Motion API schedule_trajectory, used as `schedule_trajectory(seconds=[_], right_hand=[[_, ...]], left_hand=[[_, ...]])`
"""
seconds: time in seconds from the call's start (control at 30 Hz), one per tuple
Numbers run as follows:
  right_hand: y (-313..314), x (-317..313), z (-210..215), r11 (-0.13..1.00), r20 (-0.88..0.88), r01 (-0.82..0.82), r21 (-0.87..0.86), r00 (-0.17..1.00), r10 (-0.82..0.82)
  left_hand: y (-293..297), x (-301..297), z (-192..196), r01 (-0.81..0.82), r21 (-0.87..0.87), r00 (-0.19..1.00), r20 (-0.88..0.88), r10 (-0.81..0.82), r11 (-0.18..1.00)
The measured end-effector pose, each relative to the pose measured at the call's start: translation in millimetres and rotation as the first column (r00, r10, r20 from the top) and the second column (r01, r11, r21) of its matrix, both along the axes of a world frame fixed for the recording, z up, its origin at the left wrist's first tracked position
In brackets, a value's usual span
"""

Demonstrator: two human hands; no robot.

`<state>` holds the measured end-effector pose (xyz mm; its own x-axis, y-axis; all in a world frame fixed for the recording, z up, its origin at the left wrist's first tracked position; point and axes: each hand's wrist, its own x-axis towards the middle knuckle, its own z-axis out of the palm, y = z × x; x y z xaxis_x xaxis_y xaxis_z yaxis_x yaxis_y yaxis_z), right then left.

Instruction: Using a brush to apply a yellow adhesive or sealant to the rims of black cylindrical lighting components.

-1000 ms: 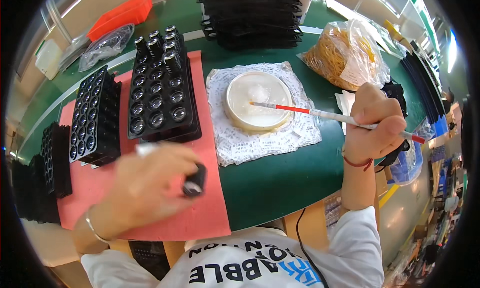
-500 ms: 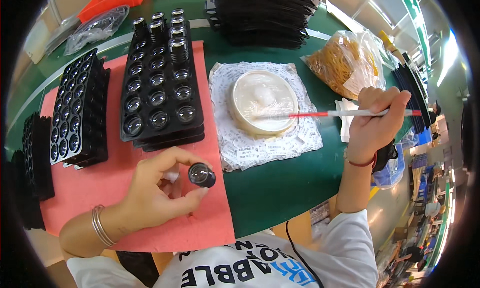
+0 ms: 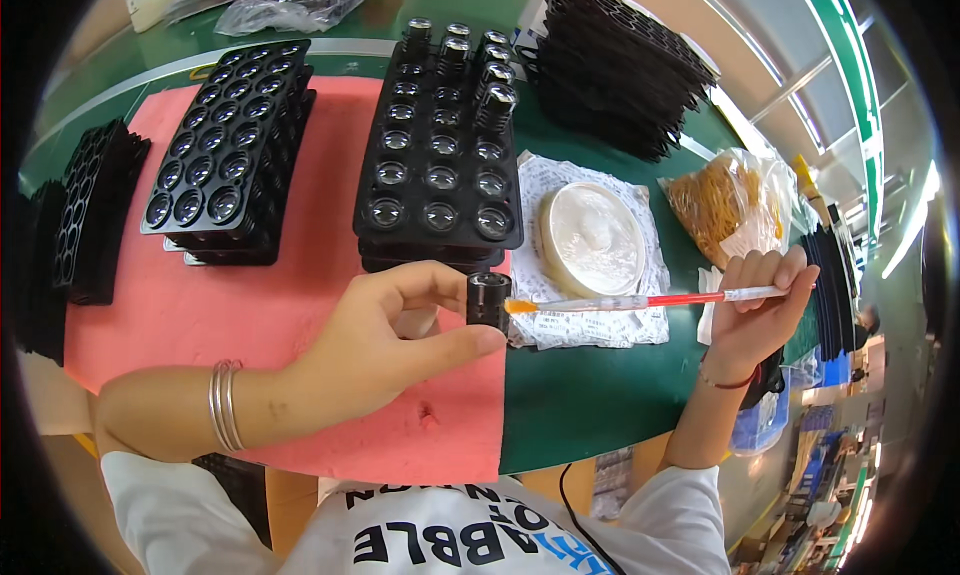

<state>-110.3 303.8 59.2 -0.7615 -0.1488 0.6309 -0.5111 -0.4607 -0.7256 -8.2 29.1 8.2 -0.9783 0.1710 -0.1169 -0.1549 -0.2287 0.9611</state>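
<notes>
Between the thumb and fingers of my left hand [image 3: 385,335] is a small black lens barrel [image 3: 488,303], held roughly upright over the edge of the pink mat. My right hand [image 3: 758,310] pinches a slim paintbrush [image 3: 665,299] with a red and clear handle, lying nearly level. Its orange bristles meet the right side of the barrel, or come very close to it. Behind the brush, a round shallow dish [image 3: 553,250] with whitish, glossy contents rests on a pad of printed paper [image 3: 655,320]. A black tray [image 3: 415,160] of glass-topped lens barrels stands beyond my left hand.
Another stack of black lens trays [image 3: 215,125] stands on the pink mat [image 3: 335,135], with more dark trays [image 3: 95,215] at far left. At the back right are stacked black trays [image 3: 620,70] and a clear bag of yellow bands [image 3: 730,205]. A plastic bag [image 3: 290,7] lies at the back.
The brush has left the dish and swung left to the lens barrel. My left hand has moved right and turned the barrel from facing me to upright. The view has shifted left.
</notes>
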Motion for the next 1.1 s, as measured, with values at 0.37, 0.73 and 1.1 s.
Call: schedule_trajectory(seconds=[0.37, 0.73, 1.1], right_hand=[[1.8, -1.7, -3.6, 0.995, -0.065, 0.028, 0.1, 0.998, -0.021], [2.3, -4.6, -2.4, 0.98, -0.033, 0.162, 0.113, 0.987, -0.16], [5.4, -5.6, 1.1, 0.986, -0.002, 0.161, 0.035, 0.987, -0.161]], left_hand=[[0.4, 0.2, -3.2, -0.011, 0.076, 1.0, -0.019, 0.012, 0.997], [-1.4, 2.0, 2.1, 0.067, 0.113, 0.998, -0.027, -0.064, 0.991], [-3.0, 2.5, 7.6, 0.102, 0.108, 0.995, -0.004, -0.102, 0.989]])
